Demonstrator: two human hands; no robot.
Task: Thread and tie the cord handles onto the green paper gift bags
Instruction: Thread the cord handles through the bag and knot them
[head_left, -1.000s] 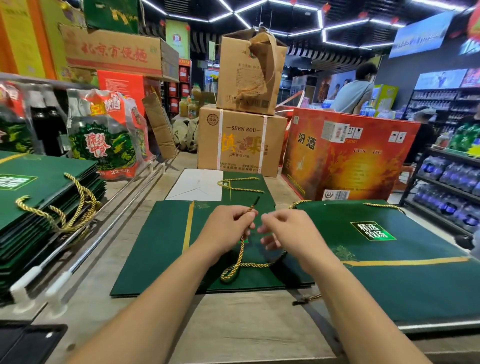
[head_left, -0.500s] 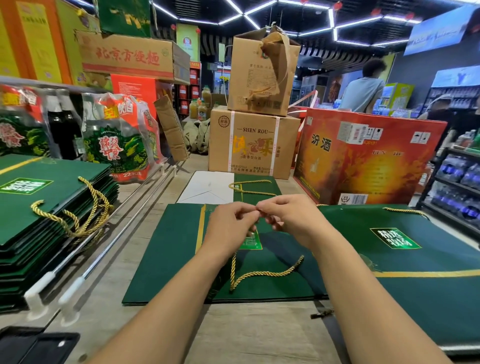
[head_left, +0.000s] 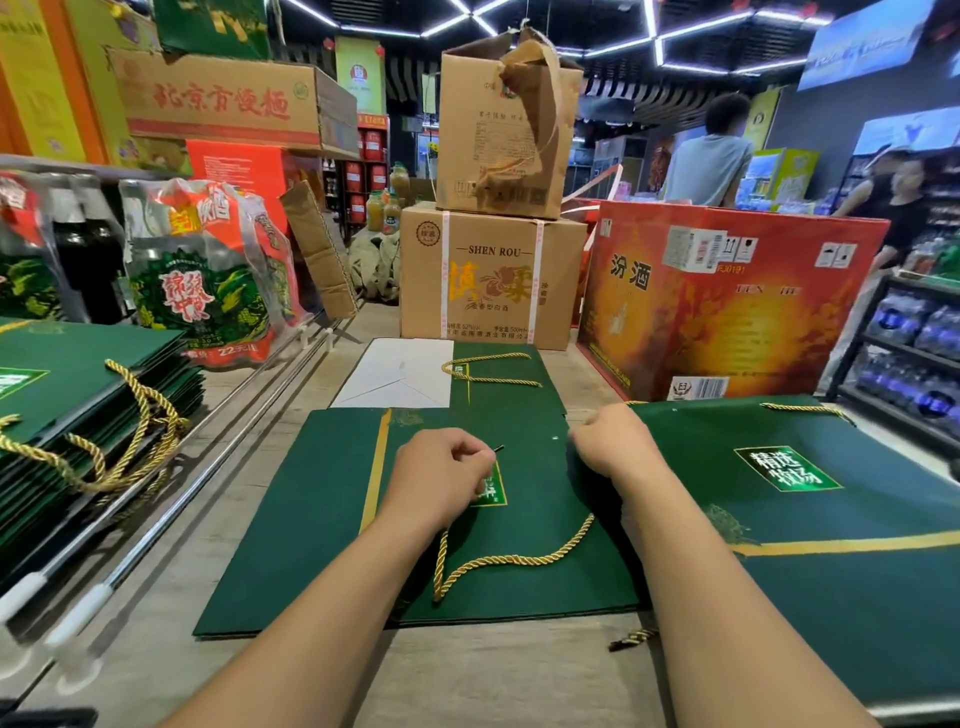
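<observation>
- The left grip (head_left: 441, 478) pinches the gold cord (head_left: 514, 560), its black tip (head_left: 498, 448) poking right toward centre frame.
- The hole (head_left: 556, 438) in the green bag (head_left: 311, 519) lies just right of the tip; the right grip (head_left: 608, 447) is nearer, curled, contents hidden.

The left hand (head_left: 441, 475) and right hand (head_left: 608, 441), joined before, have drawn apart, the left pinching the cord (head_left: 509, 561) tip.

Both bare arms reach forward over the green bag (head_left: 311, 519). The left hand (head_left: 439, 475) is curled and pinches the cord (head_left: 509, 560) end. The right hand (head_left: 610, 441) is curled up too, at the bag's far edge.
</observation>
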